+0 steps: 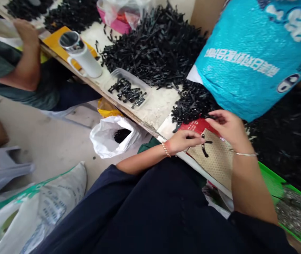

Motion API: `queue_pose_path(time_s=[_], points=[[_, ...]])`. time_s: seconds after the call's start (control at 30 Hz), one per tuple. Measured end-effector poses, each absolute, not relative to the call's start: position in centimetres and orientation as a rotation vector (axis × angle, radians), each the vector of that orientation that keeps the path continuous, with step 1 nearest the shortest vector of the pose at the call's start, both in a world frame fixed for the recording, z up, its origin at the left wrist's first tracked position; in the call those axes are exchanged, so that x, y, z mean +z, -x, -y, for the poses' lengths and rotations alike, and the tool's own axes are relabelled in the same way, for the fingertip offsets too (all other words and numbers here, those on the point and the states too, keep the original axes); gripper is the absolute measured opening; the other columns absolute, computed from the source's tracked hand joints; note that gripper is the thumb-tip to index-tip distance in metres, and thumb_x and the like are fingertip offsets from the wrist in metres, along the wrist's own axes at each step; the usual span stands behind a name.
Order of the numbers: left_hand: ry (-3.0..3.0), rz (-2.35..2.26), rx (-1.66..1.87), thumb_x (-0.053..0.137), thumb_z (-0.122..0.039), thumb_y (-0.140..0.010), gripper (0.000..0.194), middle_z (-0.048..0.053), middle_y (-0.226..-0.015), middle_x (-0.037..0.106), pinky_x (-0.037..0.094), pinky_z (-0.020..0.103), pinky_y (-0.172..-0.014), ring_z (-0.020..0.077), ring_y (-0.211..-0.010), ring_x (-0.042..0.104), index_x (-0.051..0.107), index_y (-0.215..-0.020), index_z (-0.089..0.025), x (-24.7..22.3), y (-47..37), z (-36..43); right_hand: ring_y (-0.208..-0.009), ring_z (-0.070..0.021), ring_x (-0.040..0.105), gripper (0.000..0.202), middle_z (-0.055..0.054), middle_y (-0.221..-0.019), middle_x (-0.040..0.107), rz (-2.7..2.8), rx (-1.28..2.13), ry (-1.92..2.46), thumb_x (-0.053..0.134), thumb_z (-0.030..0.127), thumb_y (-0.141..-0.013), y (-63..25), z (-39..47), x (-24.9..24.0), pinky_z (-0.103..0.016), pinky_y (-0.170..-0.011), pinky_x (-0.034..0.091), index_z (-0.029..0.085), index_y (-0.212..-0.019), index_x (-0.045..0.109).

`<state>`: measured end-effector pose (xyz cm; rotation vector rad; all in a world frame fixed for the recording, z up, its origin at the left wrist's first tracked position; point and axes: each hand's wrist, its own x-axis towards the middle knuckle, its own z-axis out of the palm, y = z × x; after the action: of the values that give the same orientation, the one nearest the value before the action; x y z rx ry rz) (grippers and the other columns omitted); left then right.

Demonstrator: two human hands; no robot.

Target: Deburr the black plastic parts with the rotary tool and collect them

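My left hand (186, 141) is closed in a pinch on a small black curved part (205, 151), which hangs from the fingertips above a tan patterned mat (216, 158). My right hand (227, 126) reaches to the edge of a heap of small glossy black parts (189, 104). Its thumb and fingers are pinched together around a dark piece, whose shape is mostly hidden. Beneath the hands, a red printed sheet (192, 126) lies partly under the heap.
A blue printed sack (245, 63) leans over the table beside a large pile of black strips (153, 49). A clear tray (146, 100) holds assembled black parts near a white mug (87, 58). A green basket (269, 180) contains small metal pieces. A co-worker's arm (29, 60) is at left.
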<state>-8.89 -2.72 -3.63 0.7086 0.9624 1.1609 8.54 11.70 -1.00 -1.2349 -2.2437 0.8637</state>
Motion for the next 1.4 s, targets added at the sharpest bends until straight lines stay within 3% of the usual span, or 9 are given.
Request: queue_pose_path(time_s=[0.13,0.23,0.37,0.6,0.77,0.9,1.13,1.4], points=[[-0.754,-0.828,1.230,0.095,-0.054,-0.074,0.041,0.009,-0.095,0.075,0.052,0.032,-0.087,0.0172,-0.091,0.067,0.081,-0.081,-0.015,-2.9,8.4,3.0,-0.084,-0.0177,0.073,0.034,-0.004,-0.103,0.082,1.753,1.178,1.230,0.093,0.042,-0.076,-10.8,-6.9,0.0,-0.031,-0.075,0.062,0.028,-0.104,0.081],[-0.845,-0.801,1.142,0.092,-0.057,-0.076,0.046,0.006,-0.084,0.075,0.051,0.031,-0.079,0.0144,-0.077,0.063,0.083,-0.087,-0.013,-2.5,7.6,3.2,-0.084,-0.0160,0.074,0.035,-0.003,-0.103,0.082,1.594,1.306,1.256,0.096,0.041,-0.073,-12.0,-3.7,-0.5,-0.029,-0.075,0.064,0.028,-0.102,0.083],[-1.054,-0.917,1.047,0.090,-0.050,-0.081,0.038,0.005,-0.077,0.076,0.046,0.027,-0.068,0.0129,-0.069,0.060,0.085,-0.085,-0.013,-2.5,6.8,3.2,-0.082,-0.0155,0.075,0.037,-0.003,-0.099,0.084,1.502,1.383,1.324,0.097,0.044,-0.071,-13.5,-2.1,-1.6,-0.028,-0.074,0.065,0.027,-0.102,0.085],[-1.086,-0.993,0.962,0.091,-0.047,-0.080,0.033,0.007,-0.081,0.081,0.053,0.025,-0.069,0.0150,-0.072,0.068,0.086,-0.084,-0.015,-2.0,6.3,3.5,-0.100,-0.0210,0.081,0.051,-0.006,-0.114,0.086,1.511,1.609,1.275,0.095,0.049,-0.075,-15.5,-1.0,-1.1,-0.040,-0.097,0.068,0.028,-0.121,0.084],[-0.829,-0.968,0.882,0.100,-0.055,-0.067,0.047,0.006,-0.083,0.082,0.063,0.029,-0.079,0.0150,-0.073,0.074,0.085,-0.085,-0.015,-1.3,5.8,3.7,-0.101,-0.0191,0.081,0.055,-0.004,-0.110,0.086,1.486,1.664,1.184,0.096,0.046,-0.076,-16.9,-1.7,-0.3,-0.037,-0.098,0.067,0.028,-0.126,0.082],[-0.685,-0.941,0.796,0.105,-0.053,-0.061,0.050,0.007,-0.084,0.083,0.068,0.031,-0.079,0.0161,-0.072,0.078,0.084,-0.086,-0.015,-0.4,5.4,3.9,-0.098,-0.0167,0.079,0.053,-0.002,-0.112,0.085,1.374,1.613,1.145,0.097,0.044,-0.074,-16.8,-1.7,0.1,-0.032,-0.091,0.066,0.028,-0.122,0.081],[-0.608,-0.919,0.713,0.103,-0.035,-0.072,0.033,0.009,-0.083,0.084,0.069,0.027,-0.077,0.0155,-0.070,0.080,0.083,-0.087,-0.013,0.0,4.7,3.7,-0.093,-0.0159,0.077,0.049,-0.002,-0.101,0.082,1.278,1.707,1.110,0.097,0.046,-0.074,-16.3,-1.2,-0.2,-0.028,-0.080,0.065,0.026,-0.114,0.078],[-0.538,-0.933,0.677,0.100,-0.026,-0.077,0.023,0.008,-0.082,0.084,0.068,0.025,-0.072,0.0141,-0.067,0.079,0.083,-0.085,-0.013,0.0,4.6,3.2,-0.080,-0.0104,0.074,0.045,0.002,-0.094,0.082,1.195,1.837,1.033,0.096,0.045,-0.076,-16.5,-1.4,-0.4,-0.022,-0.072,0.062,0.028,-0.113,0.075]])
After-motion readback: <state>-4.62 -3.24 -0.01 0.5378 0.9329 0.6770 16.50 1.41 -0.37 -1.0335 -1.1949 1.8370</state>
